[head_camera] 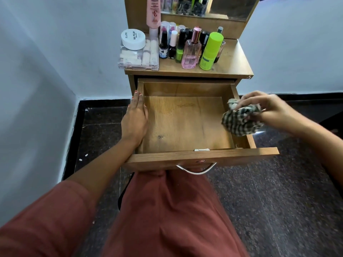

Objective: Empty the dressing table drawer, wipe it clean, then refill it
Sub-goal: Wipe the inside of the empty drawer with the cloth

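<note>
The wooden drawer [185, 127] of the dressing table stands pulled out, and nothing lies on its bare floor. My left hand [134, 119] rests flat along the drawer's left wall, fingers straight. My right hand [269, 110] grips a bunched green-and-white checked cloth [241, 120] over the drawer's right wall. On the table top [233, 60] stand the cosmetics: a clear box of small items [139, 56] with a white round tub [133, 39] on it, nail polish bottles [171, 45], a pink perfume bottle [192, 51], a lime green bottle [210, 51] and a tall pink tube [153, 13].
A metal handle [196, 168] hangs from the drawer front, close above my lap in red-brown cloth. A mirror [213, 6] rises behind the table top. White walls stand left and behind. Dark speckled floor [278, 201] spreads on both sides.
</note>
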Tool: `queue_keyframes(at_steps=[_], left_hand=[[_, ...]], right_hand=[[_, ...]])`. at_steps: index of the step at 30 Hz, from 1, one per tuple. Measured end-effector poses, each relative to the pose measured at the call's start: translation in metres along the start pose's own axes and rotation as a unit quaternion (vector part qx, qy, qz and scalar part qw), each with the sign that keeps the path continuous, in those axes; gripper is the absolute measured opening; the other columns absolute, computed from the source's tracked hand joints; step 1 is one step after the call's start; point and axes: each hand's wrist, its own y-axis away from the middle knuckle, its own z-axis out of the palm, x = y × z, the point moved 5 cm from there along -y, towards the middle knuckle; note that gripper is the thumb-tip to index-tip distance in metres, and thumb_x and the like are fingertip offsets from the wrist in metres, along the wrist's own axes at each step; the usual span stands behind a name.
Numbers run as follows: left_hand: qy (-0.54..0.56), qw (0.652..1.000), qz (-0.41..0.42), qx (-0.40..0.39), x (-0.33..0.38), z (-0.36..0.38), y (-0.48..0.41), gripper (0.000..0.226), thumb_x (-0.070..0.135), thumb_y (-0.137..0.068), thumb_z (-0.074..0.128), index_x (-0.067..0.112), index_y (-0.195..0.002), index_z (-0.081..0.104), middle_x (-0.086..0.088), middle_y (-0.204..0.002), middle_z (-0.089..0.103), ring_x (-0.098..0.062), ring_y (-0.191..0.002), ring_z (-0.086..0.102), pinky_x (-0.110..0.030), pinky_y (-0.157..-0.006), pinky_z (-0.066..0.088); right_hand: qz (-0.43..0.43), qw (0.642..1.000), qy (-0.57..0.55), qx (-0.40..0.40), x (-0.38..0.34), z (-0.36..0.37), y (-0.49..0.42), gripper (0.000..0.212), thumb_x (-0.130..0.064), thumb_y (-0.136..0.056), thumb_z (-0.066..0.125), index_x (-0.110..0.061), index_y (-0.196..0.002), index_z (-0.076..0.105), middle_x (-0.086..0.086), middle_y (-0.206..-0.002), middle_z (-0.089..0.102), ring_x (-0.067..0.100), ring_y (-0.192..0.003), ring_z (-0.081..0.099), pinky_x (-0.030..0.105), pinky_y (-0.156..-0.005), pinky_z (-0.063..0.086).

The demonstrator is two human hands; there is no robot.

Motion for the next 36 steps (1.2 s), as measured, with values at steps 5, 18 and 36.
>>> queue_keyframes(at_steps=[5, 18, 36], left_hand=[[0.003, 1.0, 0.001, 0.001, 0.0, 0.0, 0.0, 0.044, 0.02, -0.1, 0.028, 0.01, -0.143, 0.031, -0.004, -0.155, 0.02, -0.024, -0.137, 0.033, -0.045, -0.103, 0.041], [0.006, 1.0, 0.002, 0.007, 0.0, 0.0, 0.001, 0.044, 0.021, -0.1, 0.027, 0.01, -0.143, 0.03, -0.003, -0.155, 0.019, -0.023, -0.136, 0.036, -0.043, -0.101, 0.044], [0.007, 1.0, 0.012, 0.006, 0.001, -0.001, 0.002, 0.044, 0.021, -0.1, 0.028, 0.01, -0.143, 0.031, -0.003, -0.155, 0.018, -0.026, -0.133, 0.041, -0.044, -0.095, 0.048]], right_hand=[[0.021, 0.987, 0.136, 0.079, 0.0, -0.021, 0.015, 0.049, 0.015, -0.078, 0.05, -0.025, -0.099, 0.07, 0.006, -0.112, 0.053, 0.017, -0.102, 0.048, 0.028, -0.089, 0.039], [0.104, 0.957, 0.259, -0.08, 0.06, 0.023, 0.021, 0.062, -0.002, -0.068, 0.077, -0.022, -0.124, 0.058, -0.002, -0.11, 0.041, 0.023, -0.111, 0.049, 0.022, -0.088, 0.034], [0.08, 0.964, 0.214, 0.136, 0.052, 0.003, -0.046, 0.051, -0.016, -0.073, 0.075, -0.027, -0.121, 0.059, 0.003, -0.124, 0.059, 0.026, -0.114, 0.053, 0.034, -0.093, 0.042]])
